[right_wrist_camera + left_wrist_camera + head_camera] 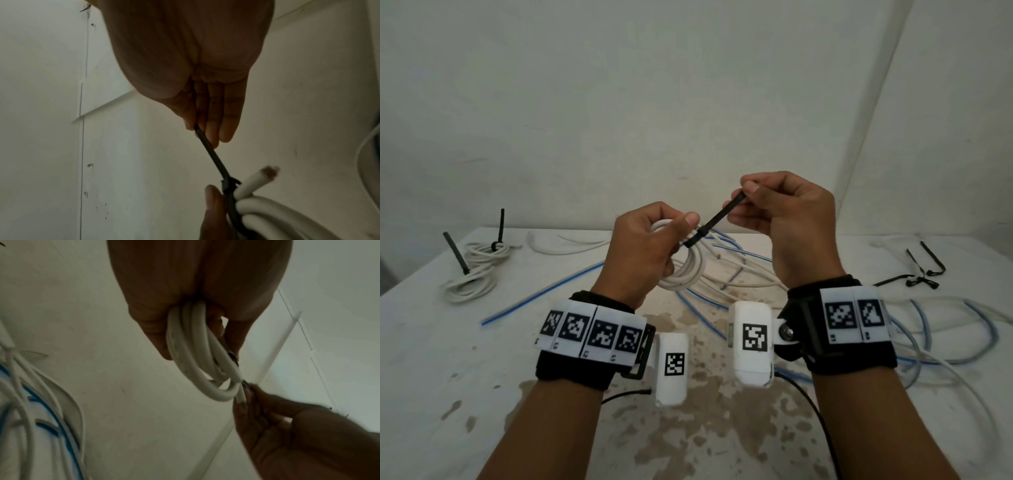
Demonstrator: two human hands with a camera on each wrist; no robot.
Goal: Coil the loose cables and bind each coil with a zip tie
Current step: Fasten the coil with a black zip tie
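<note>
Two forearms reach out over the stained white table [431,359], each wearing a black wrist strap with coded white tags. Above the table's middle, the left hand [643,246] is raised with its fingers curled round a white cable coil [688,270], the thumb pressed on the bundle just beside the zip tie's head; the left wrist view shows the loops [197,356] hanging from that closed fist. The right hand [787,219] is held higher and to the right of the coil, thumb and forefinger pinching the free tail of the black zip tie [714,221], which runs slanted and taut from the coil up to those fingertips. In the right wrist view the strap [211,155] passes through its head and wraps the coil, beside a cut cable end. Behind and below the coil, loose white and blue cables [739,270] spread across the table. Far left of the coil lie two bound coils [476,270] with tie tails standing up. Far right of it, spare black zip ties [917,274] lie in a small heap.
</note>
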